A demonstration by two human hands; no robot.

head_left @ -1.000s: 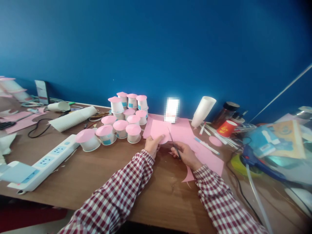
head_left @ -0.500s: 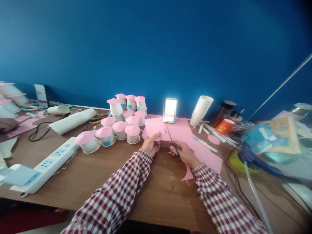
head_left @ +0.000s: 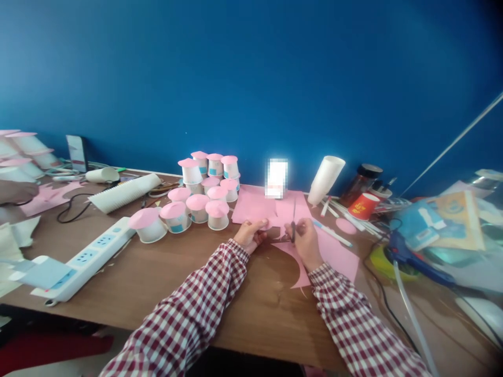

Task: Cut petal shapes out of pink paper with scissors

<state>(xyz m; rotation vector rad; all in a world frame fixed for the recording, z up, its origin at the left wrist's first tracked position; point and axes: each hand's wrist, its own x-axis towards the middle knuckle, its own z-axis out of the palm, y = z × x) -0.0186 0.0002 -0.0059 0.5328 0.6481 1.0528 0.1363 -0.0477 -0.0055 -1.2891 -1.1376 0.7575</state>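
My left hand (head_left: 250, 236) is closed, thumb on top, on a piece of pink paper (head_left: 257, 210); its outline blends into the pink sheets behind. My right hand (head_left: 307, 242) grips dark-handled scissors (head_left: 293, 222), the blades pointing up and away from me, to the right of the held paper. Below the right hand lies a curved pink offcut (head_left: 296, 262). Further right is a larger pink sheet (head_left: 338, 254), with a white marker (head_left: 333, 233) resting across it. To the left of my hands stand several upturned paper cups (head_left: 218, 217) with pink cone tops, some stacked.
A power strip (head_left: 88, 256) and a toppled stack of cups (head_left: 126, 192) lie left. A bright phone (head_left: 276, 179) stands at the wall. On the right are a tall cup stack (head_left: 327, 179), a red cup (head_left: 364, 206) and a blue glue gun (head_left: 416, 259). Another person's hand (head_left: 15, 192) shows far left.
My right hand has turned the scissors more upright and moved them right, away from the held paper. My left hand has lowered the paper slightly. The view has shifted a little left.
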